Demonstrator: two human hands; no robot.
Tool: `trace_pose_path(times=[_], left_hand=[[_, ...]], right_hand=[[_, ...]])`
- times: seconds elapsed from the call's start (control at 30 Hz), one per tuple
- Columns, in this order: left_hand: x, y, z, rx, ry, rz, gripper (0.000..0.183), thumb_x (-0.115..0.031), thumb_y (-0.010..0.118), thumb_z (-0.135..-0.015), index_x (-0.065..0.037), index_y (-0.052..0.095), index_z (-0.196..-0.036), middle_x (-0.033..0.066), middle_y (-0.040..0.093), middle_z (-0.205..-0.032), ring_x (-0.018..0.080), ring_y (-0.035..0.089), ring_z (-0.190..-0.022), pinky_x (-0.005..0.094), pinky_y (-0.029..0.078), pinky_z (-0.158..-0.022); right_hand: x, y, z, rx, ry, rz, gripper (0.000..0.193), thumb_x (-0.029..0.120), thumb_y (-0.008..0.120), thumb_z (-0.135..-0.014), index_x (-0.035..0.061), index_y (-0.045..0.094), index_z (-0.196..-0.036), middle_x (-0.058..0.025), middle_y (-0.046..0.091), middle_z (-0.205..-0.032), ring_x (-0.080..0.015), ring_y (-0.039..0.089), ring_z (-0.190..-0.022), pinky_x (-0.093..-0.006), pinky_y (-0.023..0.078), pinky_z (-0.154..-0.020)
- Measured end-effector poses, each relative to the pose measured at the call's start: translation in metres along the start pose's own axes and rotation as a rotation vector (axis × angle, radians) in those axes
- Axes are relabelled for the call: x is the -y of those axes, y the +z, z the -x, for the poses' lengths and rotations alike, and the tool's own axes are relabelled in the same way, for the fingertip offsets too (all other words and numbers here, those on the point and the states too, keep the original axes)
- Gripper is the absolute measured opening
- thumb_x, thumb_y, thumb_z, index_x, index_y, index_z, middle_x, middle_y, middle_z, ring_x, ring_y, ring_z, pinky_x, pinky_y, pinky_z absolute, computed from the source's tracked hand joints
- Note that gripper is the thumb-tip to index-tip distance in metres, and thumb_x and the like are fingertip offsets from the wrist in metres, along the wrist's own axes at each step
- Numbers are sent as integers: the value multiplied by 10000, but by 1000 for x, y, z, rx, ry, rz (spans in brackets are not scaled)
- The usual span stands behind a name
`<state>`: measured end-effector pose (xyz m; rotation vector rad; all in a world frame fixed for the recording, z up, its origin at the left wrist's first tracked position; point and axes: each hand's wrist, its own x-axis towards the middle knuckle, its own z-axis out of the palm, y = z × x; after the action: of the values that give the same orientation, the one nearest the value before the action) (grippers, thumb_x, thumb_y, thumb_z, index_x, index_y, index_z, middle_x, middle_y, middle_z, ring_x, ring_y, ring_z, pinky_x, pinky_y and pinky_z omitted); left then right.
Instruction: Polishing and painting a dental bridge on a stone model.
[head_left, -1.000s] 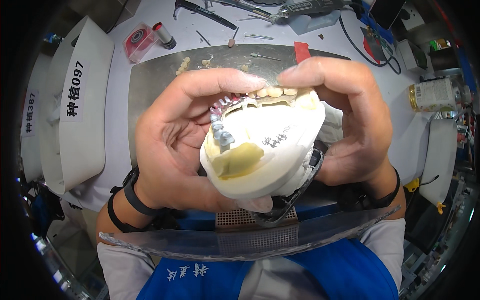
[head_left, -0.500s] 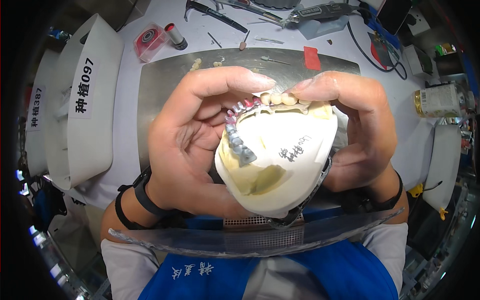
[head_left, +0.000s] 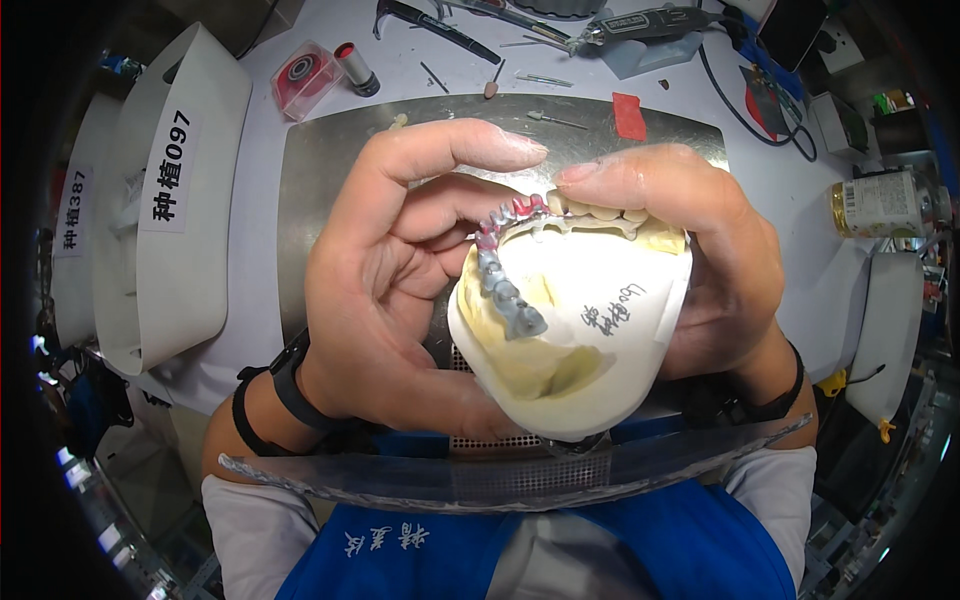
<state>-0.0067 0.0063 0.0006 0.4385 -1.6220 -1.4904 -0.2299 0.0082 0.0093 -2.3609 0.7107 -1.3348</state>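
Between my two hands is a white and pale-yellow plaster dental model (head_left: 565, 310) with handwriting on its flat face. Grey metal tooth caps (head_left: 503, 285) with pinkish-red patches run along its left and front arch. Tooth-coloured crowns (head_left: 600, 211) line the right side. My left hand (head_left: 370, 270) curls round the model's left side, thumb low by the lower edge, index finger raised in front of the arch. My right hand (head_left: 725, 250) grips the right side, its index finger over the crowns; its other fingers are partly hidden behind the model.
Beneath my hands lies a metal plate (head_left: 310, 190). Beyond it are a hammer (head_left: 440, 30), a handheld rotary tool (head_left: 650, 25), a red piece (head_left: 629, 116) and small burrs (head_left: 491, 88). White bins (head_left: 200, 270) stand left, a jar (head_left: 880, 205) right. A clear shield (head_left: 520, 478) crosses below my hands.
The dental model has shifted slightly right and tilted. My right index finger has slid left along the crowns, and the left hand's fingers sit a little further from the arch.
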Motion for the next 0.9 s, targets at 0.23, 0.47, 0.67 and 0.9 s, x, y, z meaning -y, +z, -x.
trace_pose_path(times=[0.23,0.47,0.67,0.9], left_hand=[[-2,2,-1,-21,-112,79,1332,-468,958,-475,61,180,-1419,204,606,-1184,223,630,-1074,314,494,-943],[-1,5,-1,-37,-58,110,1345,-468,957,-479,74,173,-1428,211,609,-1185,241,632,-1074,316,498,-937],[-4,0,-1,15,7,-39,1282,-456,954,-504,72,230,-1420,223,606,-1203,212,632,-1081,292,502,-925],[-1,2,0,25,45,-67,1218,-439,943,-559,61,244,-1422,218,606,-1202,190,636,-1059,269,503,-909]], right_hand=[[-1,-3,-5,3,-50,30,546,142,864,-645,-49,607,-1087,-178,666,-1023,-279,650,-946,-337,511,-792],[-1,-4,-6,11,-57,17,486,133,847,-681,-45,608,-1065,-178,664,-999,-281,657,-937,-353,524,-809],[0,3,-4,-10,-30,-27,506,144,861,-666,-37,614,-1069,-172,671,-991,-276,661,-899,-341,522,-803],[-2,4,-5,-4,-88,11,523,159,864,-665,-33,615,-1082,-173,679,-1000,-268,665,-897,-339,526,-784]])
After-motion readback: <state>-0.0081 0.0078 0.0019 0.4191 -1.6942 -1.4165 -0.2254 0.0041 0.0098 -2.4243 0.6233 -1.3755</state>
